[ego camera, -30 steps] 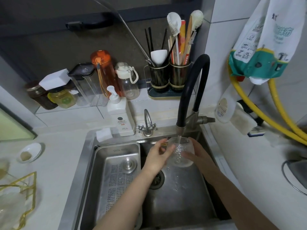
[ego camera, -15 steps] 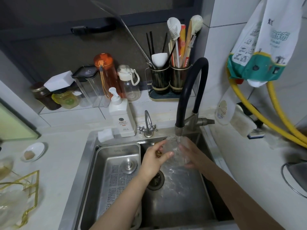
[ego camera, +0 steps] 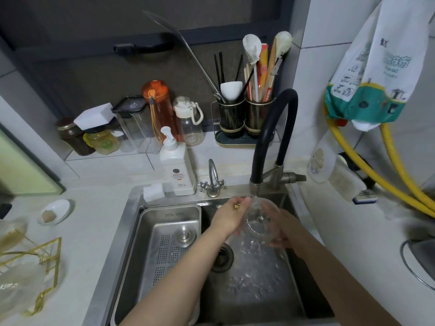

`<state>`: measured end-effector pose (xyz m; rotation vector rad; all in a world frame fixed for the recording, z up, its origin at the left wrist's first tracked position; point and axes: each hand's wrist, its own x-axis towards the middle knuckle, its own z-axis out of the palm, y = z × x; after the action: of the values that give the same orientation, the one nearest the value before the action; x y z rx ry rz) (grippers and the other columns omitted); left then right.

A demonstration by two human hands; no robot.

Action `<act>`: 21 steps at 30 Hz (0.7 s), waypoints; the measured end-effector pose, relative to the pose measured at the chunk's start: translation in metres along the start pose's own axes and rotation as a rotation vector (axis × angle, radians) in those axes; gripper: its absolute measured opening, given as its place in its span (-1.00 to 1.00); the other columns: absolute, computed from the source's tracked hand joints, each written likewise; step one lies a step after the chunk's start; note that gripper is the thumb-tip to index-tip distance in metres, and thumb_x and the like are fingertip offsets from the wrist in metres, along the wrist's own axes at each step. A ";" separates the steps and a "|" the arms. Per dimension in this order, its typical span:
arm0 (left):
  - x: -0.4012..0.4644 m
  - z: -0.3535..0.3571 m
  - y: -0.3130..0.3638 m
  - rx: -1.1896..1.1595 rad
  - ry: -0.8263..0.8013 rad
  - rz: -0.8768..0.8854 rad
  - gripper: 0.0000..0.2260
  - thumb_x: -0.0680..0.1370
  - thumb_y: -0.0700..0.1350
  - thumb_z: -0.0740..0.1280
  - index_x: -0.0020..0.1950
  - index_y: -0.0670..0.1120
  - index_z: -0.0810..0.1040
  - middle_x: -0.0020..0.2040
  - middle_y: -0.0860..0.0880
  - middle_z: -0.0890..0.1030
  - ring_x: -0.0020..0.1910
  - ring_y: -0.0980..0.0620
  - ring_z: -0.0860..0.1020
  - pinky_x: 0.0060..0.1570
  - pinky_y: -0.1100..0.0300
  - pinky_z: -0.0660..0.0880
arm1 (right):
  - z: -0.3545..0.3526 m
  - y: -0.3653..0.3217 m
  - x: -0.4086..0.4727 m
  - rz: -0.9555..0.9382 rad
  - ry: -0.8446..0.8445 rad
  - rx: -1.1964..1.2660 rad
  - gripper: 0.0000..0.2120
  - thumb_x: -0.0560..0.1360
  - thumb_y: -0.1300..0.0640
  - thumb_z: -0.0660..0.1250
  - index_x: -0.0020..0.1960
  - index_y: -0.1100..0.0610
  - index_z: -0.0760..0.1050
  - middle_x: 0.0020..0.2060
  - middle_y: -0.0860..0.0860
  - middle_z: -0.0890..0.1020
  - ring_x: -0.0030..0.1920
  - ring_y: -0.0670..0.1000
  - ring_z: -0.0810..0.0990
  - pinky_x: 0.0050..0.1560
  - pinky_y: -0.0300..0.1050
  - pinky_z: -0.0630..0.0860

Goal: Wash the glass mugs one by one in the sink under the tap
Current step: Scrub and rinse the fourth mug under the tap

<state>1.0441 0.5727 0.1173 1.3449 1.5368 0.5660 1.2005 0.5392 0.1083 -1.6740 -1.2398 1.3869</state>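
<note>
A clear glass mug (ego camera: 259, 218) is tipped on its side right under the black tap (ego camera: 255, 184), and running water spills off it into the steel sink (ego camera: 292, 302). My left hand (ego camera: 229, 216) grips the mug's left side, pinching its small gold handle. My right hand (ego camera: 281, 228) cups the mug from the right and below, fingers curled round the glass. More glass mugs (ego camera: 14, 281) sit blurred on a gold wire rack (ego camera: 49, 262) on the counter at the far left.
A steel drain basket (ego camera: 169, 243) fills the sink's left half, with the drain (ego camera: 221, 257) beside it. A soap pump bottle (ego camera: 177, 165), a small tap (ego camera: 213, 182) and a white sponge (ego camera: 154, 192) line the back rim. Yellow hoses (ego camera: 367, 170) hang at right.
The mug went from upright under the stream to tipped on its side, and water now pours from it into the basin. Both hands have kept hold of it.
</note>
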 end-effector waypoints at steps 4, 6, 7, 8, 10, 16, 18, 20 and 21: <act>0.003 0.016 0.006 0.064 -0.055 0.015 -0.55 0.50 0.32 0.18 0.26 0.08 0.46 0.15 -0.08 0.60 0.05 -0.13 0.62 0.08 -0.07 0.57 | -0.014 0.013 -0.011 0.089 0.014 0.088 -0.48 0.44 -0.36 0.19 0.02 0.06 0.58 -0.10 0.09 0.68 -0.10 0.10 0.68 -0.08 0.06 0.66; 0.003 0.021 0.007 0.061 -0.064 0.035 -0.54 0.50 0.31 0.20 0.28 0.08 0.44 0.17 -0.09 0.59 0.11 -0.12 0.59 0.14 -0.08 0.54 | -0.020 0.021 -0.010 0.078 0.025 0.161 -0.51 0.43 -0.33 0.24 0.08 0.04 0.55 -0.04 0.07 0.66 -0.05 0.11 0.67 -0.06 0.10 0.65; 0.003 0.023 0.007 0.050 -0.067 0.040 -0.55 0.51 0.30 0.20 0.29 0.08 0.44 0.18 -0.08 0.59 0.13 -0.11 0.59 0.16 -0.08 0.53 | -0.023 0.023 -0.012 0.061 0.018 0.199 -0.50 0.40 -0.33 0.29 0.13 0.03 0.52 0.00 0.06 0.65 -0.03 0.12 0.66 -0.06 0.12 0.65; 0.004 0.023 0.006 0.031 -0.062 0.042 -0.55 0.51 0.28 0.21 0.31 0.07 0.43 0.19 -0.08 0.59 0.13 -0.10 0.58 0.16 -0.08 0.53 | -0.025 0.026 -0.012 0.030 0.005 0.229 -0.44 0.35 -0.34 0.35 0.18 0.03 0.49 0.03 0.06 0.64 -0.01 0.13 0.66 -0.07 0.15 0.64; 0.004 0.020 0.007 -0.036 -0.021 0.031 -0.54 0.55 0.22 0.20 0.38 0.03 0.37 0.20 -0.08 0.58 0.10 -0.10 0.60 0.03 -0.02 0.59 | -0.027 0.027 -0.012 -0.033 -0.016 0.252 -0.33 0.23 -0.33 0.47 0.22 -0.01 0.45 0.07 0.05 0.63 0.02 0.11 0.66 -0.08 0.18 0.64; 0.002 -0.013 0.000 -0.230 -0.034 -0.099 -0.80 0.60 0.00 0.26 0.08 -0.12 0.52 -0.31 -0.03 0.62 -0.45 0.08 0.56 -0.47 0.22 0.51 | -0.024 0.025 -0.008 -0.292 -0.114 0.006 -0.31 0.18 -0.15 0.57 0.24 -0.15 0.41 0.13 -0.08 0.57 0.12 -0.01 0.61 0.10 0.11 0.59; -0.003 -0.023 -0.003 -0.204 -0.099 -0.109 -0.80 0.57 0.00 0.31 -0.11 -0.13 0.53 -0.32 -0.06 0.64 -0.46 0.07 0.58 -0.44 0.21 0.50 | -0.026 0.025 -0.005 -0.352 -0.162 -0.071 -0.30 0.21 0.01 0.59 0.24 -0.19 0.34 0.18 -0.09 0.51 0.16 -0.06 0.57 0.11 -0.05 0.59; -0.007 -0.031 -0.009 -0.234 -0.165 -0.125 -0.81 0.56 -0.04 0.33 -0.05 -0.17 0.50 -0.24 -0.13 0.64 -0.44 0.05 0.60 -0.44 0.20 0.54 | -0.028 0.024 -0.004 -0.382 -0.205 -0.120 -0.19 0.23 0.14 0.60 0.30 -0.20 0.24 0.25 -0.10 0.45 0.19 -0.12 0.54 0.09 -0.16 0.59; -0.008 -0.034 -0.012 -0.250 -0.187 -0.133 -0.80 0.55 -0.05 0.33 0.01 -0.19 0.49 -0.20 -0.16 0.64 -0.40 0.03 0.61 -0.43 0.19 0.56 | -0.028 0.026 -0.002 -0.394 -0.212 -0.171 -0.13 0.23 0.13 0.60 0.34 -0.24 0.17 0.28 -0.13 0.42 0.21 -0.15 0.51 0.09 -0.22 0.57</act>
<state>1.0083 0.5703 0.1240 1.0659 1.3433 0.5146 1.2338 0.5312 0.0929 -1.3148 -1.7439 1.2628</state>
